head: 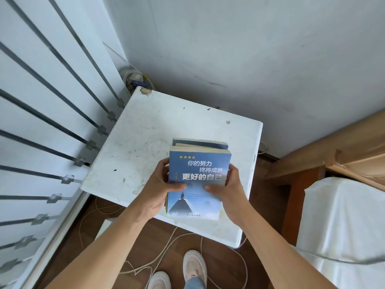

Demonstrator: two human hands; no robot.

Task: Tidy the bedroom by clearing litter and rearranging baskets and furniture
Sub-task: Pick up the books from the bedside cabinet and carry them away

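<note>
A blue paperback book with white Chinese lettering and a mountain picture is held over the worn white bedside table. My left hand grips its left edge and my right hand grips its right edge, thumbs on the cover. More books sit stacked under it; the top edge of another blue book shows just beyond. Whether the stack rests on the table or hangs slightly above it, I cannot tell.
A white radiator-like wall panel with grey bars runs along the left. Coiled cables lie in the corner behind the table. White cords trail over the wooden floor by my shoes. A white-sheeted bed with wooden frame stands right.
</note>
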